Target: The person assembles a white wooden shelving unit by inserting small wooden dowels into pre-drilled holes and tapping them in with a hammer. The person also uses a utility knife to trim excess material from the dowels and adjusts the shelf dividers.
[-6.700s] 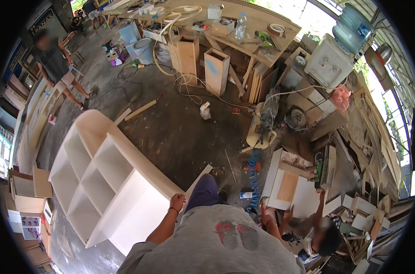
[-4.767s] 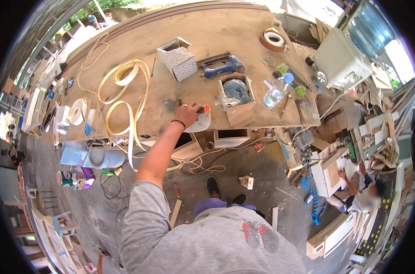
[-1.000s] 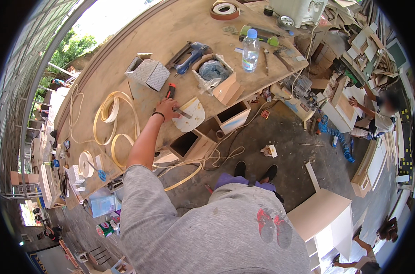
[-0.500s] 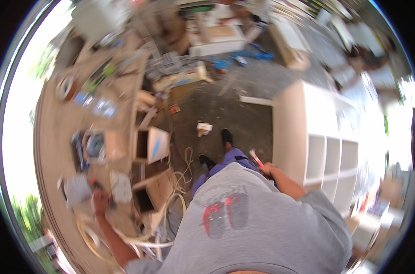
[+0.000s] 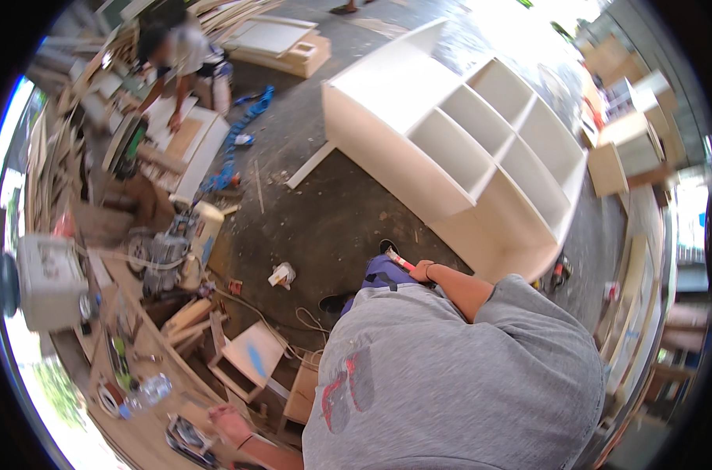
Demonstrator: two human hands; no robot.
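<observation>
White shelf unit [image 5: 481,149]: a large open cabinet of square compartments, lying on its back on the dusty concrete floor [image 5: 324,211], openings facing up; a loose white strip [image 5: 310,164] is leaning off its near corner.

Table [image 5: 148,407]: a long wooden workbench running along the lower left, carrying a clear plastic bottle [image 5: 148,389], a roll of tape [image 5: 109,398] and a dark tool [image 5: 185,435]; open plywood boxes [image 5: 250,356] are standing under its near edge.

Second person [image 5: 179,51]: crouching at the far left of the floor, hands on a white panel [image 5: 179,141].

Hammer [image 5: 396,258]: short, with a dark head and a red-and-pale handle, angling up and left away from the body, held over the floor just short of the shelf unit's near edge.

Right hand [image 5: 424,272]: grip clenching round the hammer's handle at its lower end, arm bending in front of the grey shirt.

Left hand [image 5: 229,423]: reaching back to the table's near edge beside the dark tool; whether this grip is closing on anything cannot be told.

Small white crumpled object [image 5: 282,274]: lying on the floor left of the hammer.
</observation>
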